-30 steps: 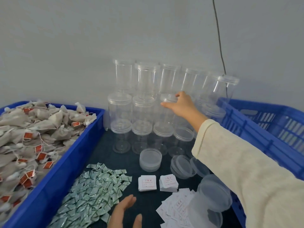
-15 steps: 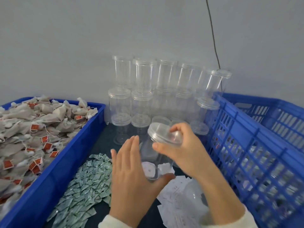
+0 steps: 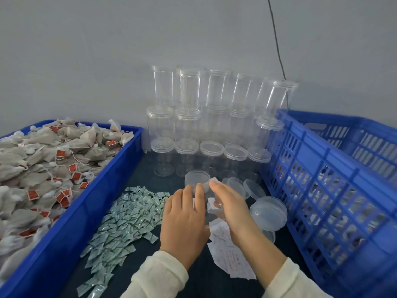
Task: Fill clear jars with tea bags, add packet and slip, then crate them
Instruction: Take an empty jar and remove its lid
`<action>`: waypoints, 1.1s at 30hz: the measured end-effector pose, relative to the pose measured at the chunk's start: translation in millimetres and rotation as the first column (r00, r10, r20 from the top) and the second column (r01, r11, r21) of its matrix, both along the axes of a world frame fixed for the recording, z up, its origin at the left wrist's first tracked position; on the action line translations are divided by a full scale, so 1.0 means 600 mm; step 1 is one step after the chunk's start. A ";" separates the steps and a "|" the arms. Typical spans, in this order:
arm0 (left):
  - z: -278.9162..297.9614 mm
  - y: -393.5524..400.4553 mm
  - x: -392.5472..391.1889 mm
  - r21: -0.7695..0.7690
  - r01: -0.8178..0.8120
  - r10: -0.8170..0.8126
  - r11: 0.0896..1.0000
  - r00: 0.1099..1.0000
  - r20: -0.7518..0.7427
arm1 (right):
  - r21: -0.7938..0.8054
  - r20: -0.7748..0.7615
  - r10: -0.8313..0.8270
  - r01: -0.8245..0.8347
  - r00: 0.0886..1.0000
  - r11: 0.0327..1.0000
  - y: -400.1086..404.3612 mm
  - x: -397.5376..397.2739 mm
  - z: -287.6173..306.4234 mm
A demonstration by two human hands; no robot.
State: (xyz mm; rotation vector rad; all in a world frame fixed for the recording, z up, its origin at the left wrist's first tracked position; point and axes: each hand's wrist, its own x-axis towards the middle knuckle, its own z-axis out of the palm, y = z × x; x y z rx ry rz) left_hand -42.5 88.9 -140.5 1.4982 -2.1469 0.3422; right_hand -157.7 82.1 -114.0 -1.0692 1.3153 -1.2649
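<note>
At lower centre of the head view, both hands work on one clear jar (image 3: pixel 207 208) just in front of the person: the left hand (image 3: pixel 184 218) wraps its curled fingers round the jar's left wall to steady it, while the right hand (image 3: pixel 231 206) holds the jar's right side from above, thumb and fingers closed on it. This two-handed hold probably serves to unscrew the lid, though the lid itself is hidden behind the fingers. Just above the fingertips stands one short stack of loose lids (image 3: pixel 197 179); whether either hand touches it cannot be told. The supplies are laid out in reach. One blue tray (image 3: pixel 71 220) at left holds a heap of tea bags (image 3: pixel 43 160), too many to count. A spread of small green packets (image 3: pixel 126 220), likewise uncountable, lies at lower centre left. White paper slips (image 3: pixel 232 254) lie scattered beneath the right wrist. At upper centre, empty jars (image 3: pixel 189 125) stand stacked three tiers high against the wall, roughly five per visible row. About four further loose lids (image 3: pixel 268 211) lie at right centre. One blue crate (image 3: pixel 335 190) fills the right side, ready to take finished jars.
</note>
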 end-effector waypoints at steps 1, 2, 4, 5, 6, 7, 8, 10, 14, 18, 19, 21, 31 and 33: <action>-0.001 0.000 0.001 0.012 -0.009 0.009 1.000 1.000 0.005 | -0.022 0.006 -0.012 0.012 1.000 1.000 -0.003 0.002 -0.007; -0.001 -0.001 0.002 0.019 -0.018 0.018 1.000 1.000 0.009 | -0.043 0.019 -0.013 0.014 1.000 0.999 -0.004 0.004 -0.011; -0.002 -0.002 0.005 0.027 -0.030 0.029 0.999 1.000 0.010 | -0.085 0.056 0.008 -0.003 0.998 0.996 -0.004 0.007 -0.014; -0.002 -0.003 0.006 0.028 -0.032 0.031 0.999 0.999 0.007 | -0.104 0.068 0.019 -0.012 0.998 0.994 -0.005 0.007 -0.016; -0.003 -0.003 0.007 0.027 -0.031 0.031 0.999 1.000 0.005 | -0.119 0.080 0.029 -0.019 0.996 0.993 -0.005 0.009 -0.018; -0.004 -0.004 0.008 0.022 -0.029 0.029 0.999 1.000 0.003 | -0.134 0.081 0.036 -0.025 0.996 0.991 -0.006 0.009 -0.021; -0.004 -0.005 0.008 0.009 -0.026 0.026 1.000 1.000 0.002 | -0.150 0.080 0.038 -0.026 0.996 0.988 -0.007 0.008 -0.023; -0.002 -0.008 0.007 -0.015 -0.019 0.019 1.000 1.000 0.005 | -0.181 0.088 0.042 -0.025 0.995 0.983 -0.009 0.006 -0.026; 0.003 -0.012 0.001 -0.025 -0.007 0.007 1.000 1.000 0.017 | -0.211 0.093 0.030 -0.010 0.995 0.977 -0.016 -0.001 -0.030; -0.001 -0.020 -0.003 -0.062 0.028 -0.027 0.998 1.000 0.008 | -0.225 0.073 0.023 -0.006 0.997 0.974 -0.022 -0.009 -0.043; -0.001 -0.022 -0.002 -0.046 0.040 -0.039 0.998 0.999 0.008 | -0.233 0.060 0.025 -0.011 0.998 0.972 -0.021 -0.010 -0.045; -0.005 -0.027 0.004 0.085 0.105 -0.098 0.991 0.991 -0.087 | -0.273 -0.065 0.028 -0.044 0.998 0.961 -0.021 -0.016 -0.050; -0.022 -0.019 0.075 0.441 0.780 -0.072 0.444 0.522 -0.850 | -0.050 -0.521 0.591 -0.713 0.617 0.700 -0.008 -0.084 0.010; -0.014 -0.017 0.087 0.423 0.796 -0.024 0.432 0.479 -0.877 | 0.048 -0.553 0.646 -0.754 0.526 0.655 -0.015 -0.091 0.026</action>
